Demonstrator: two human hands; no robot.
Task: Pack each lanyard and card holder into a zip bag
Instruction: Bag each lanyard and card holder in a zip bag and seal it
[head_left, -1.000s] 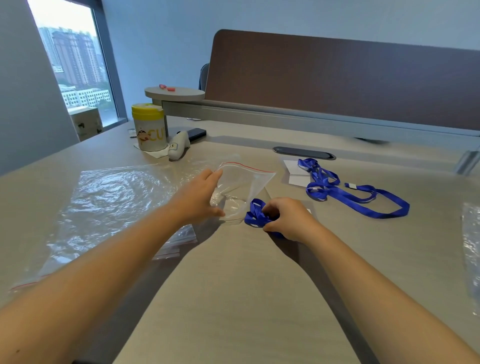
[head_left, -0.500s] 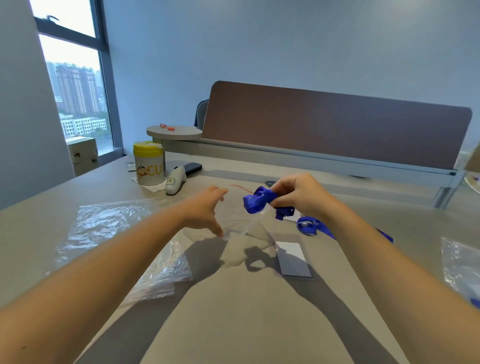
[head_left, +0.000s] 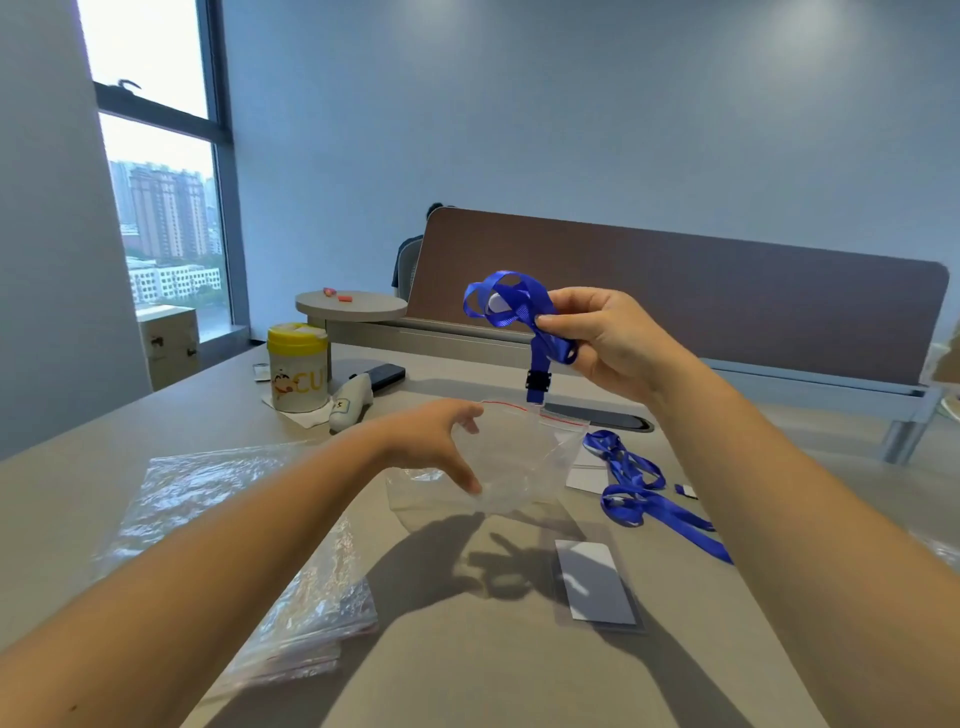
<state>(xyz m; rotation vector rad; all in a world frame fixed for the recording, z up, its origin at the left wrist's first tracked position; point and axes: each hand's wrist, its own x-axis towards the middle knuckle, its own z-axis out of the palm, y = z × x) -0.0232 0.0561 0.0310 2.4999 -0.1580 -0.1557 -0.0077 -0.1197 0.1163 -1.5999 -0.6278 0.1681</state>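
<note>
My right hand (head_left: 605, 338) pinches a bunched blue lanyard (head_left: 511, 306) in the air; its black clip (head_left: 537, 383) dangles just above the mouth of a clear zip bag (head_left: 511, 457) with a red strip. My left hand (head_left: 441, 441) holds that bag up off the desk, thumb and fingers on its left side. A card holder with a grey card (head_left: 595, 582) lies flat on the desk below the bag. A second blue lanyard (head_left: 644, 493) lies loose to the right, next to a white card (head_left: 584, 478).
A stack of empty zip bags (head_left: 244, 530) lies at the left. Behind it stand a yellow-lidded canister (head_left: 297, 366), a white gadget (head_left: 352, 402) and a dark phone (head_left: 384, 374). A brown divider panel (head_left: 727, 296) closes the desk's far side. More plastic shows at the right edge.
My right hand has lifted the bunched lanyard from the desk up over the bag, and its clip end now hangs down. My left hand raised the bag. The view tilted upward.
</note>
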